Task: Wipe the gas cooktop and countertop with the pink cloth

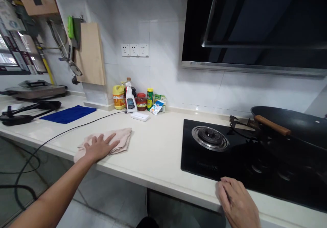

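Note:
My left hand (pixel 100 147) presses flat on a folded pale pink cloth (pixel 124 137), fingers spread. The cloth lies on the white countertop (pixel 150 149), with one end at the front edge. At the counter's front edge, by the near side of the black gas hob (pixel 194 163), rests my right hand (pixel 237 200). Its fingers are curled in, and nothing shows in them.
A black cable (pixel 68 130) crosses the counter to a white box (pixel 140 116). Behind stand a spray bottle (pixel 131 100), a yellow jug (pixel 119 98) and jars. A blue cloth (pixel 68 114) lies left. A wok (pixel 293 122) sits on the hob beneath the range hood (pixel 255 27).

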`<state>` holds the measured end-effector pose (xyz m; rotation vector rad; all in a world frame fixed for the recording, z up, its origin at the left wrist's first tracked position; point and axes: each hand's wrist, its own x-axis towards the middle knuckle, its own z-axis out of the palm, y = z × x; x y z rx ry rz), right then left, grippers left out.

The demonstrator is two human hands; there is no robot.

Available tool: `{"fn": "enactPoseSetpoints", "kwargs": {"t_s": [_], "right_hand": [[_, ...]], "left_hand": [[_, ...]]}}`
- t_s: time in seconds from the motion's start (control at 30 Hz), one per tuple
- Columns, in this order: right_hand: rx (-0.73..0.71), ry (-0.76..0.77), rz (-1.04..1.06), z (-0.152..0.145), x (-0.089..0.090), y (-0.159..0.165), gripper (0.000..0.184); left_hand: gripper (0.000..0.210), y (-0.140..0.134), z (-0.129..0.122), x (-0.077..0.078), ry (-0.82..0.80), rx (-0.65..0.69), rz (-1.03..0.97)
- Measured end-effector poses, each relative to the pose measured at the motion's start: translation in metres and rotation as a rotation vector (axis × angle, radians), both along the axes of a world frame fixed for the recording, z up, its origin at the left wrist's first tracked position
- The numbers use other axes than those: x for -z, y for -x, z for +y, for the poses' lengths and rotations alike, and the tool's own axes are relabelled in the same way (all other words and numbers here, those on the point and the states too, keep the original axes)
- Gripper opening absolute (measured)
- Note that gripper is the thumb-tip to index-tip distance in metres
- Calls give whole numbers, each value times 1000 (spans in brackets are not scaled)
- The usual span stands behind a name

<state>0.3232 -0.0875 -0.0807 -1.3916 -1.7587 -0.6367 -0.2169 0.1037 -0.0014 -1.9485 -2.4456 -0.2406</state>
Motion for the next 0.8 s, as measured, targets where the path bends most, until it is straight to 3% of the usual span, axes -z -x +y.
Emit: {"fn": "enactPoseSetpoints", "kwargs": {"t_s": [0.1,0.2,0.3,0.43,0.53,0.63,0.8], "right_hand": [[-3,-24,-59,3,2,-3,27],[6,-29,-90,6,2,-4,26],[21,-43,-87,6,-1,-2,27],[38,-54,-62,5,-4,4,27],[50,-48,-19,4,-3,6,27],[67,-33,3,3,-1,8,28],[69,-29,-10,2,-3,10,25]], "left_hand": [[88,2,28,-7,37,-137,-10],[89,-23,51,-14,37,-175,-12],[87,-67,66,-16,40,-102,-8],[82,-143,72,-7,33,107,-6],[68,-199,59,2,7,340,-11],[53,-234,31,9,-43,571,-28],[46,-238,-16,14,-78,825,-90]]}}
